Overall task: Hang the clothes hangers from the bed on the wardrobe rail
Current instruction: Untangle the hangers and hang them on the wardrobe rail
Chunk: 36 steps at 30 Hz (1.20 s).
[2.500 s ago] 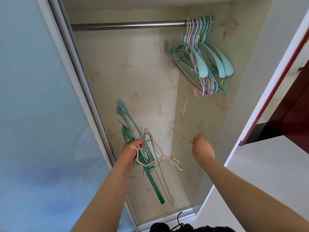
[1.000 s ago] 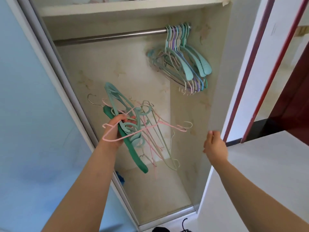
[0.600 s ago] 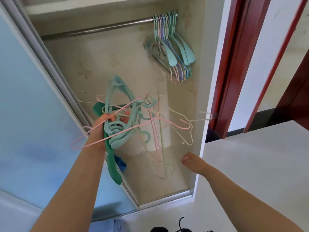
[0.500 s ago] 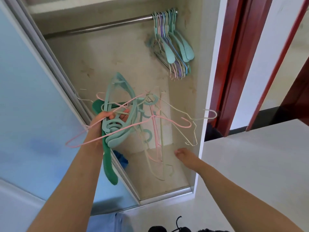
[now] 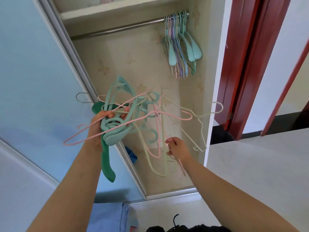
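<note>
Seen from above, looking down into an open wardrobe. Left hand (image 5: 107, 126) raised in front of the opening, fingers wrapped tight round a tangled bundle (image 5: 133, 118) of hangers, gripped near the hooks, probably so the whole lot stays together while one is freed. Bundle mixed: broad teal plastic ones, a dark green hanger (image 5: 107, 158) drooping below the wrist, thin pink and pale yellow wire ones splaying out to the right, well below the rail.

Right hand (image 5: 177, 148) lower and to the right, fingers curled among the dangling yellow and pink wire ends (image 5: 160, 158), seemingly picking one out; whether anything is actually pinched, cannot tell.

Rail (image 5: 120, 29) running across the top of the wardrobe under a shelf (image 5: 108, 9). A row of hung hangers (image 5: 180, 44) crowded at its right end against the side wall, leaving most of the rail bare on the left, room for the rest.

Blue sliding door (image 5: 33, 72) pushed aside at left; red door frame (image 5: 247, 64) at right. Blue cloth (image 5: 108, 215) at the bottom edge.
</note>
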### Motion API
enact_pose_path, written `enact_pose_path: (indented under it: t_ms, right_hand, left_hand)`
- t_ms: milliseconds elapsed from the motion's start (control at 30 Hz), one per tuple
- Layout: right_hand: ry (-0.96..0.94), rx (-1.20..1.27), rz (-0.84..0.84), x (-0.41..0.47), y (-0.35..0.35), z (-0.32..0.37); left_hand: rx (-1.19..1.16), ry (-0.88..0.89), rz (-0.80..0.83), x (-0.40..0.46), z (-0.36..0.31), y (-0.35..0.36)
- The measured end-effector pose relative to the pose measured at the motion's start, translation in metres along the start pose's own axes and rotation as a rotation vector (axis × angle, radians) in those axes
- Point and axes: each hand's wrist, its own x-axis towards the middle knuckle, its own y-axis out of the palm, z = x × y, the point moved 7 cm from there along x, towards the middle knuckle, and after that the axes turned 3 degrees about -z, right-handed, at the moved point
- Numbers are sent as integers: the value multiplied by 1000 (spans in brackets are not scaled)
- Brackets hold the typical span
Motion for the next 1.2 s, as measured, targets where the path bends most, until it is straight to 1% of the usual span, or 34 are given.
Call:
enact_pose_path:
  t_ms: [100,167,233,300,400,467,567,700,833,900,1000,1100,1200]
  right_hand:
    - [-19,8,4,-6,-1,4]
    - [-75,-14,-37,-7,-2,8]
    - [-129,-54,-73,-6,-4,11]
    - [-137,-53,-89,-4,-4,12]
    - [-114,-22,-72,-3,-2,11]
    - [-80,-9,-16,-1,3,10]
    - [-10,47,76,-2,8,14]
    - [11,-59,215,-5,12,6]
    - [48,-166,294,-8,11,-6]
    - [42,-215,288,-6,10,-8]
    - [27,-306,243,-4,3,-12]
    - [70,-297,200,-7,-1,-18]
    - [129,-234,214,-6,1,-24]
  left_hand:
    - [6,-11,-7,-2,6,2]
    - [-3,-24,-38,-1,8,-1]
    - [-13,-25,-8,3,10,-1]
    - [-38,-30,26,7,12,-2]
    - [-31,-33,44,13,13,-1]
    - [-78,-44,47,16,14,4]
    - [-128,-49,3,23,16,5]
    - [-173,-31,5,32,12,4]
    - [-283,6,-2,28,3,10]
    - [-340,-21,-39,25,2,16]
    - [-338,-36,-75,26,1,19]
    - [-359,-38,-89,29,2,17]
    - [-422,-63,-93,32,6,14]
